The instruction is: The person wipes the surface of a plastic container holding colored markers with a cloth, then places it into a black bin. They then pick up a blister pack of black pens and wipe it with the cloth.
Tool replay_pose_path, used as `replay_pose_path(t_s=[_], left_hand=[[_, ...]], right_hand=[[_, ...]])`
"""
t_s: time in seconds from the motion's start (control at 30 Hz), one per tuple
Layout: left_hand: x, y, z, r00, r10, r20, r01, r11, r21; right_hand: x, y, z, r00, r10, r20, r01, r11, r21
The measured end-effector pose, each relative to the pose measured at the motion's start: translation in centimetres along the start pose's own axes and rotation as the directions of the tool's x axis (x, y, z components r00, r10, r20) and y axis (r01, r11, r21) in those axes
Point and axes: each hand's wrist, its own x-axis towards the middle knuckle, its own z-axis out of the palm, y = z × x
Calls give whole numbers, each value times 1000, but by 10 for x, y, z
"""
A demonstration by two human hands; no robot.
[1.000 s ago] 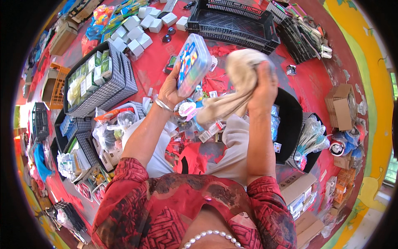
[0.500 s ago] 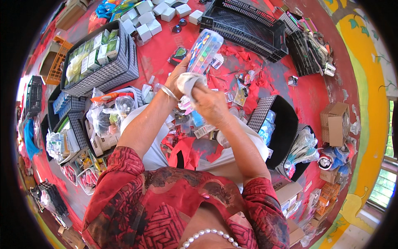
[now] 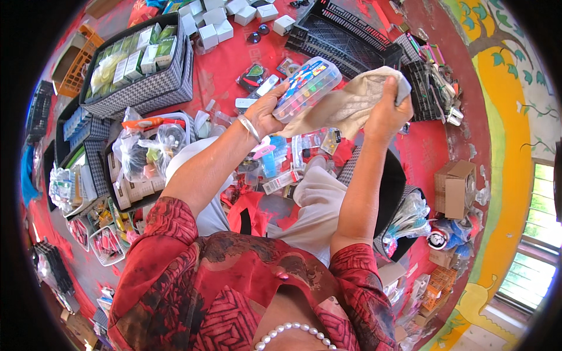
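Observation:
My left hand (image 3: 266, 112) grips a clear plastic case (image 3: 307, 89) with a bright printed label and small coloured pieces inside. Out to the right, my right hand (image 3: 387, 111) is closed on one end of a beige cloth (image 3: 345, 104). The cloth stretches between the hands, its other end hanging beside the case near my left fingers. Whether the left hand also pinches the cloth is hidden. Below the hands lie a blue item (image 3: 268, 165), a pink piece (image 3: 263, 148) and a white box (image 3: 281, 182), among small packets.
A black plastic crate (image 3: 345, 44) stands ahead. At the far left a checked bin (image 3: 137, 90) holds green and white boxes, near a bin with bagged goods (image 3: 146, 152). White cartons (image 3: 216, 29) lie at the top. On the right are a dark bin (image 3: 389, 187) and a cardboard box (image 3: 455, 186).
My right hand has moved right, away from the left, drawing the bunched cloth out wide. The case in my left hand has tilted and shifted slightly right.

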Motion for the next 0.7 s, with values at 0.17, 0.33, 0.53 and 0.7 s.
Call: replay_pose_path(t_s=[0.17, 0.33, 0.53, 0.7], left_hand=[[7, -3, -7, 934, 314, -172, -250, 916, 313], [4, -14, -6, 822, 527, -214, -331, 749, 573], [-3, -30, -3, 852, 512, -108, -322, 676, 663], [1, -27, -8, 730, 683, -31, -355, 417, 837]], right_hand=[[28, -74, 3, 993, 24, 111, -65, 925, 375], [61, -160, -3, 906, -39, 421, -223, 803, 552], [100, -123, 32, 869, 23, 494, -245, 888, 390], [84, -63, 26, 771, 340, 539, -288, 940, -182]])
